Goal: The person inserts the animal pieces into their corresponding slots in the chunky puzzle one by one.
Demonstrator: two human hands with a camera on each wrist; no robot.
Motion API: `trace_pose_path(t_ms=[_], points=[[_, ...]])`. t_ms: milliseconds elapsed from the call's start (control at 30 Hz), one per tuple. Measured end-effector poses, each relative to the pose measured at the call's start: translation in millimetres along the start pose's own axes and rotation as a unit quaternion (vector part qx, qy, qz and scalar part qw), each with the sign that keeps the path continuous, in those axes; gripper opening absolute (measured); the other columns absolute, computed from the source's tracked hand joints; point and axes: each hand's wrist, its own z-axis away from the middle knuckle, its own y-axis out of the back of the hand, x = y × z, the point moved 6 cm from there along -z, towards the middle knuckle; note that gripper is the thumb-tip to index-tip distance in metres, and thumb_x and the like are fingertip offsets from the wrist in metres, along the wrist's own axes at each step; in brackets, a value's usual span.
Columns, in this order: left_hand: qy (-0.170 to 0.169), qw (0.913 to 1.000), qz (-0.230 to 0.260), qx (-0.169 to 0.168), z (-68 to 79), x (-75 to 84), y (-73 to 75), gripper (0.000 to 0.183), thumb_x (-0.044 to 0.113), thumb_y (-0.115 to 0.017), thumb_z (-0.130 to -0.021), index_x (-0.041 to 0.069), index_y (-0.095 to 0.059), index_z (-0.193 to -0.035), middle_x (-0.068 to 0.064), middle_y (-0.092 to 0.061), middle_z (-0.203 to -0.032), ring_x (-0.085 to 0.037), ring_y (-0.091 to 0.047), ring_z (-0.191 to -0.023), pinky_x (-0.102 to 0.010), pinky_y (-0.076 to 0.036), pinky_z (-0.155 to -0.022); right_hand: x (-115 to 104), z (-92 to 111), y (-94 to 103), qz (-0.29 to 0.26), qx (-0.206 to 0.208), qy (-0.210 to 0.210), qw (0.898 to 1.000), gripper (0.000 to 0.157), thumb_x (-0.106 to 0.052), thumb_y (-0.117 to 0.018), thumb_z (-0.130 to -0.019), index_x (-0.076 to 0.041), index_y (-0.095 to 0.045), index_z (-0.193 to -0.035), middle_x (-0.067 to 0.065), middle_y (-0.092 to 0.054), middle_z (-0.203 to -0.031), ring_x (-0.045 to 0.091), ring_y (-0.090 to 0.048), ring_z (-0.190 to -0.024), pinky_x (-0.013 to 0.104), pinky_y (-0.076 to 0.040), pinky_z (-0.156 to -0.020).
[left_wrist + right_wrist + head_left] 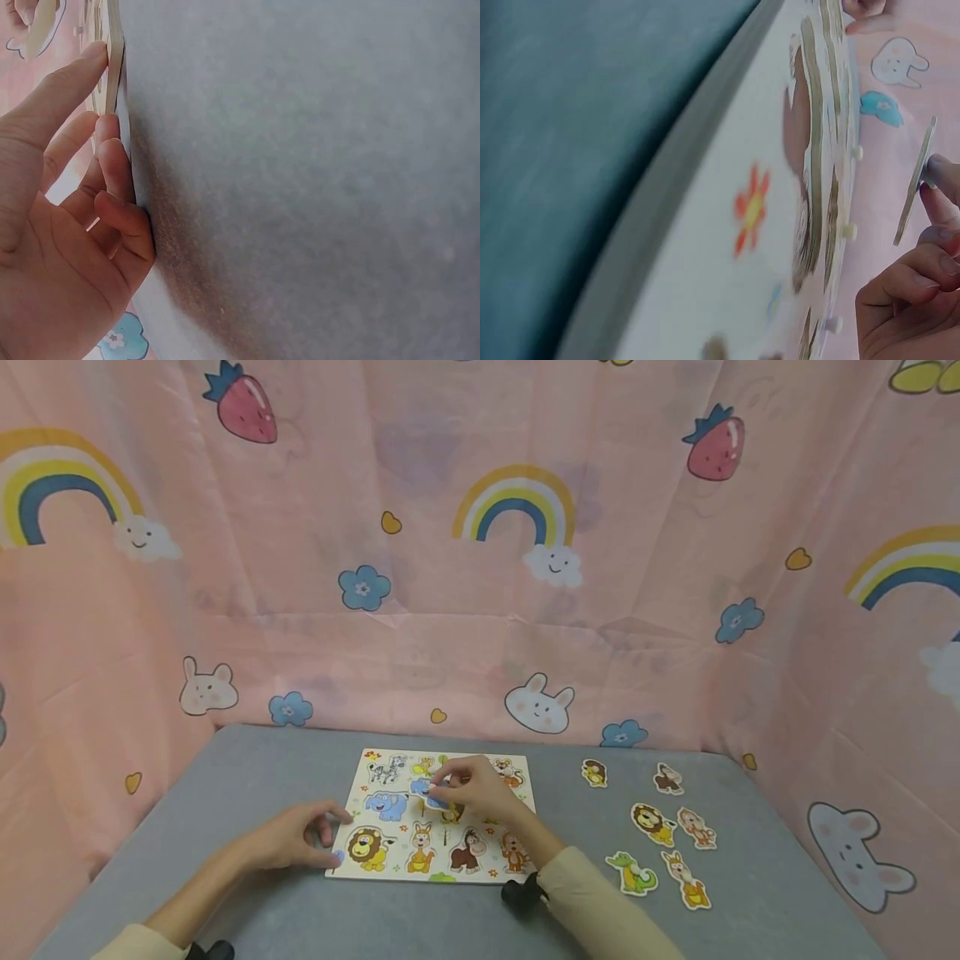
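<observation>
A white wooden puzzle board [397, 870] printed with colourful animals lies on the grey table. My left hand [288, 837] holds its near left corner, thumb on the near side and a fingertip at the left edge; the left wrist view shows the thumb against the board's edge [114, 60]. Above the middle of the board, my right hand [480, 789] pinches a blue animal puzzle piece [420, 787] between thumb and finger. In the right wrist view that thin piece [913, 187] appears edge-on, apart from the board. The right hand hides part of the board's upper row.
Several loose pieces lie right of the board: a lion [652, 823], a crocodile [632, 873], a kangaroo [686, 880], a monkey [696, 828], a gorilla [667, 779] and a hedgehog-like animal [595, 772]. A pink patterned curtain [322, 643] surrounds the grey table [247, 777].
</observation>
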Motion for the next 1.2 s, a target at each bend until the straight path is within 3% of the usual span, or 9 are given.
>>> trace_pose_path(t_ms=[667,1200], points=[[0.006,1.0000,0.000,-0.003,-1.1,2.3,0.1,0.052,0.015,-0.089,-0.079,0.003,-0.062,-0.122,-0.005,-0.056,-0.085,-0.011,-0.047,-0.059,-0.024,-0.038,-0.053,-11.2,-21.3,-37.9,-0.007,0.000,0.001,1.000,0.010,-0.011,-0.079,-0.090,-0.003,-0.077,-0.094,-0.003,-0.042,-0.056,0.009,-0.031,-0.050,0.025,-0.029,-0.048],[0.000,1.0000,0.001,-0.004,0.5,4.1,0.8,0.050,0.015,-0.088,-0.080,0.003,-0.062,-0.121,-0.005,-0.056,-0.084,-0.010,-0.047,-0.058,-0.024,-0.039,-0.052,-14.3,-32.4,-68.3,0.029,0.038,-0.064,0.997,0.007,-0.008,-0.081,-0.087,-0.005,-0.076,-0.083,-0.002,-0.051,-0.053,0.006,-0.041,-0.045,0.021,-0.035,-0.044]])
